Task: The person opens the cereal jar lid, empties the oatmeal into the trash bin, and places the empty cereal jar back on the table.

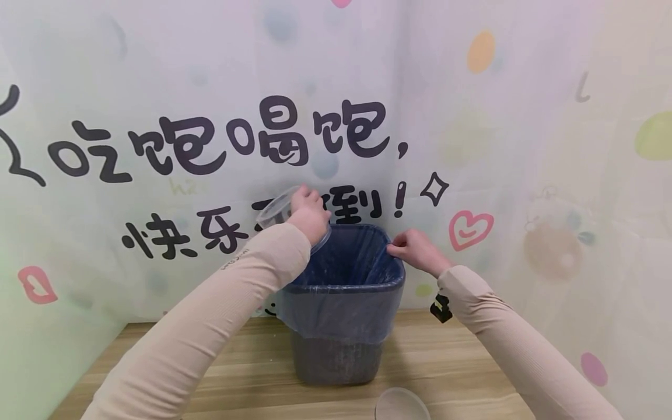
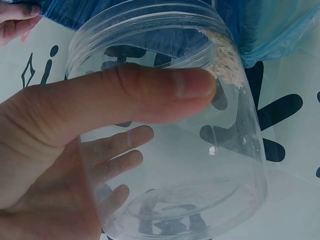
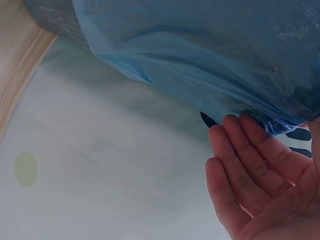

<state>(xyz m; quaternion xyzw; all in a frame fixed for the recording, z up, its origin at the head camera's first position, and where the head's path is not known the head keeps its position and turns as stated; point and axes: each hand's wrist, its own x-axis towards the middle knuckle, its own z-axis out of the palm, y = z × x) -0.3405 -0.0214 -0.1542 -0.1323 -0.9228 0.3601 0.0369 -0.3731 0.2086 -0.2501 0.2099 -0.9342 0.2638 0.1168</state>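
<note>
My left hand (image 1: 310, 214) grips a clear plastic jar (image 1: 274, 211), tipped with its mouth toward the bin. In the left wrist view the thumb lies across the jar's near side, with fingers visible through the wall. A small clump of pale flakes (image 2: 227, 62) clings inside near the jar's mouth. Below it stands a dark bin (image 1: 336, 364) lined with a translucent blue bag (image 1: 341, 315) folded over the rim. At the bin's right rim my right hand (image 1: 420, 251) pinches the bag's edge; the right wrist view shows its other fingers extended beneath the bunched plastic.
The bin stands on a wood-grain table (image 1: 446, 350) against a printed wall sheet (image 1: 525, 163) with dark lettering. A round, clear lid-like piece (image 1: 401, 405) lies at the near edge of the view. A black device (image 1: 441, 308) hangs at the right wrist.
</note>
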